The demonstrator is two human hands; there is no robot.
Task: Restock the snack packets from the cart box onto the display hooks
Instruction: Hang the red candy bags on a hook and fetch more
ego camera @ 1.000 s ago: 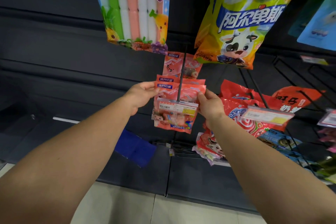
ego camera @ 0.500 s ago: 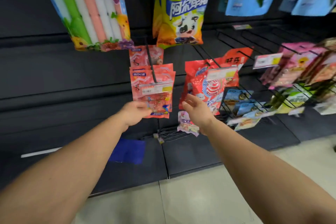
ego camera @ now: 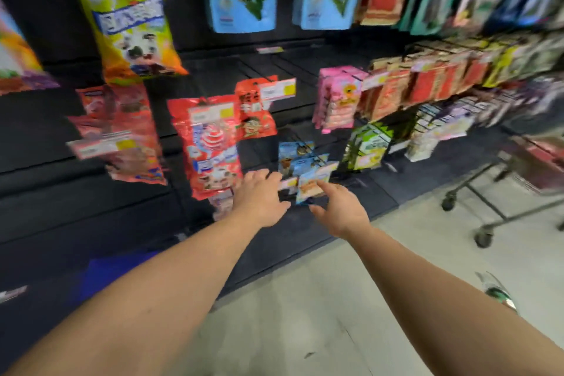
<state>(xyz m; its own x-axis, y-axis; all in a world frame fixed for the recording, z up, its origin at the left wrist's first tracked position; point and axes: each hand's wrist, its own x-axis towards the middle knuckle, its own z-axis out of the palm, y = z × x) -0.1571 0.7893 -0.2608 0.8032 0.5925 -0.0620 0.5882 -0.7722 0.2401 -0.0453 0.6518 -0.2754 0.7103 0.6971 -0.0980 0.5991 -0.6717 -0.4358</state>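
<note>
At the display hooks, the left hand (ego camera: 259, 198) and right hand (ego camera: 338, 210) have let go of the pink snack packets (ego camera: 122, 131), now hanging; fingers apart, empty, swinging toward the cart (ego camera: 500, 192) for more.

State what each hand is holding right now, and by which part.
Nothing. The left hand and right hand are both open and empty, fingers spread, in front of the small blue packets low on the display.

Our empty left hand (ego camera: 259, 200) and right hand (ego camera: 341, 210) reach, fingers spread, toward small blue hanging snack packets (ego camera: 300, 159); the picture is blurred.
</note>
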